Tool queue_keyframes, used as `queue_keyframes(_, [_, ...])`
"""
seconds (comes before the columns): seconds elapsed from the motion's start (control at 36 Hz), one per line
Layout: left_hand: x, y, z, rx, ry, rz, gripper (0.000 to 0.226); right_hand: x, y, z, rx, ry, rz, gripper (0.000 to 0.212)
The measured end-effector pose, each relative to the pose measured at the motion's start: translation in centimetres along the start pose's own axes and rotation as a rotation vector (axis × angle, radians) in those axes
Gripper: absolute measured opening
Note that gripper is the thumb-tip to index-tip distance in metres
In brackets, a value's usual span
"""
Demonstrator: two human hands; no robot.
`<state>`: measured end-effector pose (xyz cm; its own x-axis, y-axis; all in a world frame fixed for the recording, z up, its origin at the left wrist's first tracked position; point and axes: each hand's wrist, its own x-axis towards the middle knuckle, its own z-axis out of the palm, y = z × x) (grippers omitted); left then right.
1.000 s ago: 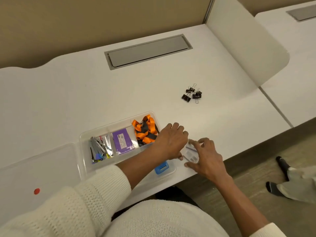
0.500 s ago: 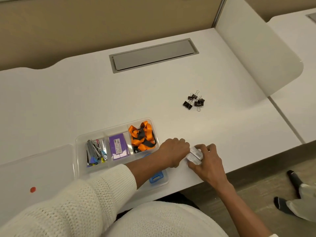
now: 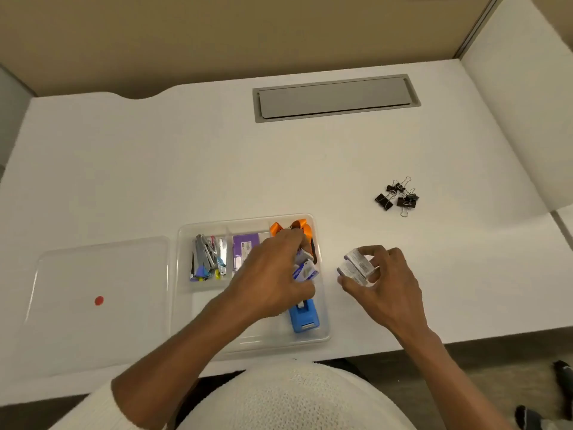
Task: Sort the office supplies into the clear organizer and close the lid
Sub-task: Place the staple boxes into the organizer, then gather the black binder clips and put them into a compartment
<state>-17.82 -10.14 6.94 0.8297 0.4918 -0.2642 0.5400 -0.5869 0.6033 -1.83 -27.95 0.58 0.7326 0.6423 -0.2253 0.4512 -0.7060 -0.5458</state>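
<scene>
Left hand (image 3: 273, 280) pinched small staple boxes (image 3: 305, 268) over the clear organizer (image 3: 324, 305); right hand (image 3: 384, 283) pinched another stack of boxes (image 3: 356, 266) beside it. Loose stacks risked slipping apart.

1. Counter (image 3: 217, 169): plain white.
2. Organizer (image 3: 322, 333): clear; lid (image 3: 93, 330) clear w/ red dot (image 3: 99, 300).
3. Lanyard (image 3: 305, 229): orange & black.
4. Stapler (image 3: 304, 319): blue.
5. Binder clips (image 3: 398, 197): black, silver handles.
6. Sleeves (image 3: 102, 411): cream knit.

Left hand (image 3: 273, 277) reaching forward, grip closed, right hand (image 3: 383, 283) pinching
</scene>
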Motion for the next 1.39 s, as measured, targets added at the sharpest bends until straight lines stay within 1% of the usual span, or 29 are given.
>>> queue_keyframes(0.08, [-3.0, -3.5, -1.0, 0.001, 0.057, -0.112, 0.051, -0.2, -3.0, 1.0, 0.004, -0.082, -0.094, 0.072])
queue_keyframes(0.14, [-4.8, -5.5, -0.8, 0.042, 0.058, -0.139, 0.051, -0.5, -4.8, 1.9, 0.008, -0.139, -0.152, 0.072])
queue_keyframes(0.22, [-6.8, -7.4, 0.4, 0.155, -0.003, -0.066, 0.048, -1.5, -7.2, 3.5, -0.006, -0.190, -0.238, 0.069])
queue_keyframes(0.31, [-7.2, -8.2, 1.9, 0.267, -0.036, 0.011, 0.046, -2.3, -8.9, 4.8, -0.030, -0.227, -0.268, 0.070])
queue_keyframes(0.36, [-7.2, -8.6, 2.4, 0.328, -0.085, 0.008, 0.050, -2.6, -9.6, 5.3, -0.032, -0.246, -0.276, 0.072])
queue_keyframes(0.39, [-7.3, -8.9, 2.4, 0.345, -0.080, 0.007, 0.055, -2.7, -9.9, 5.5, -0.032, -0.256, -0.280, 0.073])
queue_keyframes(0.44, [-7.6, -9.5, 1.9, 0.344, -0.007, 0.002, 0.061, -2.9, -10.2, 5.9, -0.037, -0.276, -0.290, 0.074])
queue_keyframes(0.47, [-7.9, -9.7, 1.6, 0.318, 0.037, -0.011, 0.059, -3.0, -10.3, 6.1, -0.040, -0.286, -0.297, 0.074])
queue_keyframes(0.58, [-8.9, -11.0, 0.2, 0.160, 0.281, -0.079, 0.032, -3.3, -10.6, 7.2, -0.107, -0.326, -0.345, 0.074])
queue_keyframes(0.64, [-9.2, -11.9, -0.5, 0.191, 0.397, -0.125, 0.025, -3.6, -10.8, 7.8, -0.164, -0.339, -0.384, 0.076])
queue_keyframes(0.69, [-9.3, -13.1, -1.0, 0.241, 0.488, -0.187, 0.023, -3.9, -10.9, 8.6, -0.208, -0.333, -0.420, 0.076])
queue_keyframes(0.75, [-9.4, -14.2, -1.4, 0.256, 0.545, -0.267, 0.025, -4.3, -11.1, 9.3, -0.246, -0.314, -0.450, 0.068])
queue_keyframes(0.81, [-9.4, -15.2, -1.7, 0.242, 0.549, -0.357, 0.027, -4.6, -11.4, 9.8, -0.292, -0.299, -0.487, 0.061])
queue_keyframes(0.83, [-9.4, -15.6, -1.8, 0.233, 0.539, -0.390, 0.027, -4.7, -11.5, 10.0, -0.309, -0.302, -0.497, 0.062])
queue_keyframes(0.92, [-9.4, -16.0, -2.1, 0.210, 0.488, -0.466, 0.020, -4.8, -11.5, 10.5, -0.300, -0.321, -0.478, 0.065])
queue_keyframes(1.03, [-9.4, -15.8, -2.4, 0.278, 0.446, -0.490, 0.014, -4.7, -10.8, 10.5, -0.261, -0.297, -0.432, 0.057])
queue_keyframes(1.14, [-9.1, -15.1, -2.8, 0.371, 0.446, -0.448, 0.021, -4.3, -10.1, 9.4, -0.195, -0.236, -0.368, 0.044])
queue_keyframes(1.22, [-8.0, -13.5, -3.1, 0.393, 0.466, -0.397, 0.022, -3.6, -9.4, 7.9, -0.098, -0.168, -0.298, 0.035])
queue_keyframes(1.31, [-6.2, -11.1, -3.1, 0.361, 0.424, -0.346, 0.021, -2.3, -8.2, 6.1, -0.042, -0.081, -0.227, 0.026])
queue_keyframes(1.39, [-4.0, -8.4, -2.6, 0.287, 0.357, -0.265, 0.024, -0.4, -6.4, 3.9, -0.038, 0.016, -0.151, 0.023])
